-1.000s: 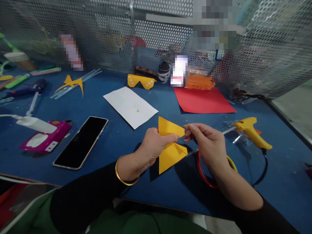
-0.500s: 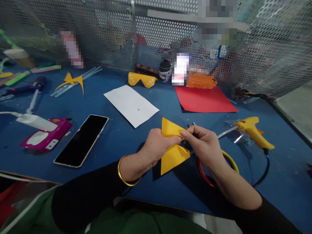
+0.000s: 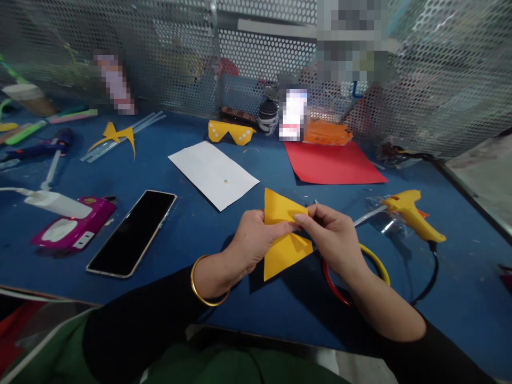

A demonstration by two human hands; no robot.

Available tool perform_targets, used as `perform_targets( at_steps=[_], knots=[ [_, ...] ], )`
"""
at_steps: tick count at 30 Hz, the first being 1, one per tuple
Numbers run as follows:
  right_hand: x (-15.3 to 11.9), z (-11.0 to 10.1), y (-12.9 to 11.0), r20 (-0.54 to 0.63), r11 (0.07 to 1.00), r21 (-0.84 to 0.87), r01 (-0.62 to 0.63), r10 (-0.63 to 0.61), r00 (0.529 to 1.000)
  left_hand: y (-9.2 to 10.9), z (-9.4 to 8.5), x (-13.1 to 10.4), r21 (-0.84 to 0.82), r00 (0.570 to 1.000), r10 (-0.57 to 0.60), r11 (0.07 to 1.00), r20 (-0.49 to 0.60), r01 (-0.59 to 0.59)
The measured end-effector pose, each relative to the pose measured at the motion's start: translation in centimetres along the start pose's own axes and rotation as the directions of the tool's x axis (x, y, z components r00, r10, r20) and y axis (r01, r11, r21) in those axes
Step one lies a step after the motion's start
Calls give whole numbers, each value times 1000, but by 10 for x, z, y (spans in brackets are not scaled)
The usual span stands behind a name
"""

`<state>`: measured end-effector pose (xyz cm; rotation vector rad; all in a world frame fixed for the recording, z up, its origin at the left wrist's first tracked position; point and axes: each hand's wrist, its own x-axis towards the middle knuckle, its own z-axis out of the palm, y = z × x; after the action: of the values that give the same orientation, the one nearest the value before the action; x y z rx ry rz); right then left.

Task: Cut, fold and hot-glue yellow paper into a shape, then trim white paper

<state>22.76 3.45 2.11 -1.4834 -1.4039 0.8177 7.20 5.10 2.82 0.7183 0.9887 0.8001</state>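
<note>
Worktop, blue, scuffed, dark right-hand edge. Bearing:

At the rear: spectacle-shaped yellow piece, white-spotted; dark wound object, pale thread about its lower half; orange packet by the far edge of a red sheet.

In the middle: white sheet, set askew, small speck on it.

At left: lidded cup; green stick; dark-blue glue gun; clear sticks, near them a yellow cut-out; magenta power strip; phone, screen dark, lying slantwise.

At right: yellow glue gun, black cable trailing; clear film beside it.
</note>
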Motion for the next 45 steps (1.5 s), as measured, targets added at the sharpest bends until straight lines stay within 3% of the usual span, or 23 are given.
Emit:
perform_targets(
  at_steps=[5, 12, 18, 26, 31, 35, 38, 41, 45],
  knots=[
    [-1, 1, 3, -7, 999, 29, -29, 29, 1000, 1, 1, -1, 49, 1000, -18, 999, -13, 19],
    [5, -4, 1, 48, 972, 213, -99, 90, 995, -2, -2, 5, -151, 995, 90, 984, -44, -95],
    [1, 0, 2, 195, 985, 109, -131, 109, 975, -5, -5, 12, -211, 975, 167, 958, -144, -195],
    [0, 0, 6, 112, 982, 119, -144, 131, 985, -2, -2, 7, -154, 986, 103, 980, -130, -123],
    [-2, 7, 3, 92, 922, 309, -233, 215, 972, -4, -3, 9, -186, 989, 81, 977, -123, -103],
    [1, 4, 2, -100, 898, 400, -185, 244, 965, -4, -7, 13, -77, 990, 103, 991, -92, -111],
    [5, -7, 2, -192, 942, 313, -123, 189, 963, 0, -11, 15, -31, 963, 202, 977, -179, -210],
    [7, -15, 2, -127, 991, 95, -92, 104, 986, 7, -13, 15, -14, 941, 252, 965, -227, -262],
    [5, -16, -1, 44, 994, -112, 14, -9, 999, 9, -12, 13, 69, 988, 144, 988, -55, -140]
  ],
)
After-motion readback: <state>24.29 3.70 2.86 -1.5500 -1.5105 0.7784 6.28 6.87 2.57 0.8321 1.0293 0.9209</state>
